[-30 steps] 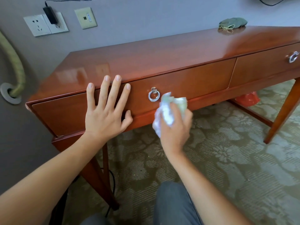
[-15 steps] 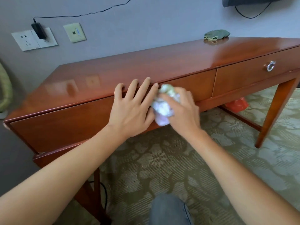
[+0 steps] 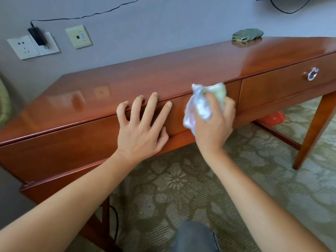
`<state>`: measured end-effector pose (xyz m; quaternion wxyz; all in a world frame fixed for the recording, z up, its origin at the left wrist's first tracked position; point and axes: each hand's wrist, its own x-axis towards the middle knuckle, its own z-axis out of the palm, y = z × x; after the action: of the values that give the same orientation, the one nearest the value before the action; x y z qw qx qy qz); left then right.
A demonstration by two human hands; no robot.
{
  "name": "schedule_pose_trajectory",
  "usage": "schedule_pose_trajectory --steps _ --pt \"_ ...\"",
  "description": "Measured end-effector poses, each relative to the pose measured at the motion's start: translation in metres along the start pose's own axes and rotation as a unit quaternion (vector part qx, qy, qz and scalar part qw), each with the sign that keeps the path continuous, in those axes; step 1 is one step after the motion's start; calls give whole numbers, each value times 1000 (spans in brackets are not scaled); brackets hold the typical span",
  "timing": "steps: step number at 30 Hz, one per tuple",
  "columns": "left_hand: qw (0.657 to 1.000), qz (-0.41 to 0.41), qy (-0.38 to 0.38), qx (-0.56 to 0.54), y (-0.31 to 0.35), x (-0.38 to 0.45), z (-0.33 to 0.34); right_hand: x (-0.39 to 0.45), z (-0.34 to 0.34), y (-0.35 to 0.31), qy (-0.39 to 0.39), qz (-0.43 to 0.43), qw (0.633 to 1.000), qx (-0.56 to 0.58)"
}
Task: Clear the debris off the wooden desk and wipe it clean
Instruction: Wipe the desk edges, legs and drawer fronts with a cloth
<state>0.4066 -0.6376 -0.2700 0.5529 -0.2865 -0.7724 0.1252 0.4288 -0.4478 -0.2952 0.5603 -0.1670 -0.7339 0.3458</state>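
Note:
The glossy wooden desk [image 3: 181,73] fills the upper half of the head view. My left hand [image 3: 143,128] lies spread against the left drawer front, fingertips at the top's front edge. My right hand [image 3: 214,122] grips a crumpled white and pale green wad [image 3: 201,104] of tissue or cloth, held against the same drawer front just right of the left hand. The left drawer's ring pull is hidden behind my hands. A small green cloth [image 3: 248,34] lies at the back right of the desktop.
The right drawer carries a silver ring pull [image 3: 312,74]. Wall sockets with a plugged-in charger [image 3: 37,36] sit above the desk's left end. A red object [image 3: 272,118] lies on the patterned carpet under the desk. A desk leg [image 3: 312,131] stands at right.
My right hand with the wad has moved right, away from the left hand. My left hand's outer fingers have curled at the desk edge. The view shifted slightly.

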Motion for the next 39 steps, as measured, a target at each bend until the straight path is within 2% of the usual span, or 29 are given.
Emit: schedule_pose_trajectory --steps 1,3,4,5,7,8,9,11,13,14,17,18,21,24,26,32,36,37,39 --pt "1000 -4 4 -5 0 0 1 -16 3 -3 -22 -96 995 -15" --pt "1000 -14 14 -15 -1 -1 2 -34 -1 2 -77 -291 953 -37" --pt "999 -17 15 -22 -1 -2 2 -28 -4 7 -85 -326 941 -42" --pt "999 -21 15 -27 0 -2 1 -17 -3 12 -69 -295 952 -36" --pt "999 -29 13 -26 2 -1 0 7 -1 13 1 -77 997 17" --pt "999 -31 12 -21 3 -1 -1 12 0 9 25 15 999 45" --pt "999 -30 13 -16 3 0 -1 12 3 6 34 31 997 54" --pt "999 -27 18 -14 4 2 -1 1 7 8 22 -104 994 34" --pt "999 -26 25 -19 4 1 0 0 2 18 3 -255 967 9" --pt "999 -26 30 -20 4 1 1 7 1 22 4 -272 962 6" --pt "998 -29 43 -25 5 0 4 18 4 27 23 -195 979 50" --pt "998 -30 44 -26 5 -1 5 14 5 26 22 -197 978 59" --pt "998 -30 35 -38 4 -3 6 -8 9 23 -18 -250 966 65" --pt "999 -26 17 -40 -1 -4 7 -10 10 28 -73 -393 917 22" --pt "999 -31 18 -34 -1 -3 8 2 11 32 -87 -439 894 14" --pt "997 -29 60 -36 -3 -4 14 -10 17 23 -32 -382 923 25" --pt "998 -33 55 -20 2 -4 11 1 -3 25 -66 -367 927 -28" --pt "998 -33 44 -18 2 -5 13 10 -6 30 -63 -310 948 -34" --pt "999 -40 33 -15 2 -4 11 43 -6 40 -4 -121 992 -40"
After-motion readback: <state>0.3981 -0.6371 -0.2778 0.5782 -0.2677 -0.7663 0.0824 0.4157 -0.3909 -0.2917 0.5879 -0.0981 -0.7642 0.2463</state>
